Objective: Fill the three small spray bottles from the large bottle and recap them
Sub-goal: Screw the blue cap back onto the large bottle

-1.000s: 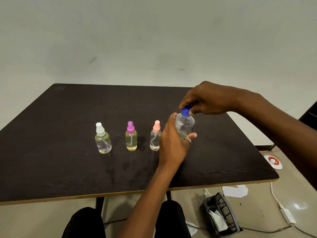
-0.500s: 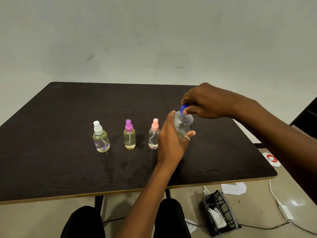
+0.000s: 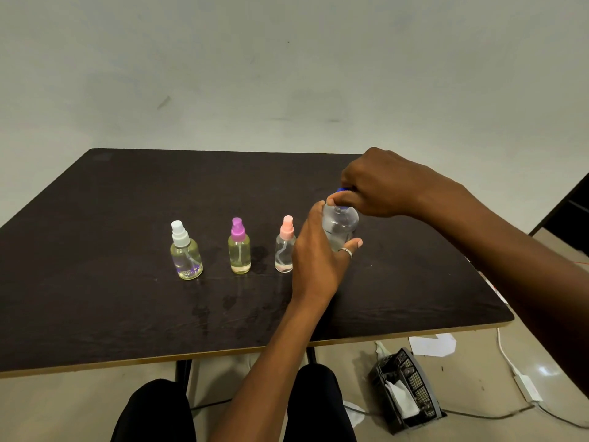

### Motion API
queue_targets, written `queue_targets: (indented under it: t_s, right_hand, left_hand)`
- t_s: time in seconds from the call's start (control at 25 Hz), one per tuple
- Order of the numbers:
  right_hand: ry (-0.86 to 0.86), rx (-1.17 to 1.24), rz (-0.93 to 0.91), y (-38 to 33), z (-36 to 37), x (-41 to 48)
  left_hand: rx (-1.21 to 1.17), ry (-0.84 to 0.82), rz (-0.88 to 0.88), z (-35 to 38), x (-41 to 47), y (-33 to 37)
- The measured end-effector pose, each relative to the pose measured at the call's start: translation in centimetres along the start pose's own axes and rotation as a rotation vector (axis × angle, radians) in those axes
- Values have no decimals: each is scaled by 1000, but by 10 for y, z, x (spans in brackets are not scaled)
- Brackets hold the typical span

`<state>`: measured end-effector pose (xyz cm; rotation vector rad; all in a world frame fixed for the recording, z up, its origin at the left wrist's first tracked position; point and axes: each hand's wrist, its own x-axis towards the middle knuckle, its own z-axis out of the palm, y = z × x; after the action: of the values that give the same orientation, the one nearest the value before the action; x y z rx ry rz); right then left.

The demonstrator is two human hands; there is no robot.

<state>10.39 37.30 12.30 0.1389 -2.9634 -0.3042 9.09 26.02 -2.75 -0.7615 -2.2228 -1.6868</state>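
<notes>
The large bottle [image 3: 339,224] stands upright on the dark worktop [image 3: 127,218], right of centre. The left grip [image 3: 318,253] is curled round the bottle's clear body, thumb on the near-left side and a fingertip with a ring [image 3: 345,252] showing at the right. The right grip [image 3: 382,183] comes in from above, its fingers and thumb pinched on the blue cap [image 3: 342,189], which is mostly hidden. Three small spray bottles stand upright in a row to the left, each apart from its neighbour and with its spray top on: the white-topped bottle [image 3: 186,253] farthest left, the purple-topped bottle [image 3: 239,248] in the middle, and the pink-topped bottle [image 3: 283,247] just beside the left grip. The first two hold yellowish liquid. Dark damp-looking patches [image 3: 229,304] mark the worktop in front of the row. A black basket [image 3: 404,387] sits on the floor at the right.
</notes>
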Motion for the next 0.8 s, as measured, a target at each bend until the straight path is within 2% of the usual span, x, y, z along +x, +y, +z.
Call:
queue_targets:
  t_s: [0.8]
  right_hand:
    - [91,-104,230,-22,-3,-3]
  left_hand:
    - [10,7,5,-1,0,0]
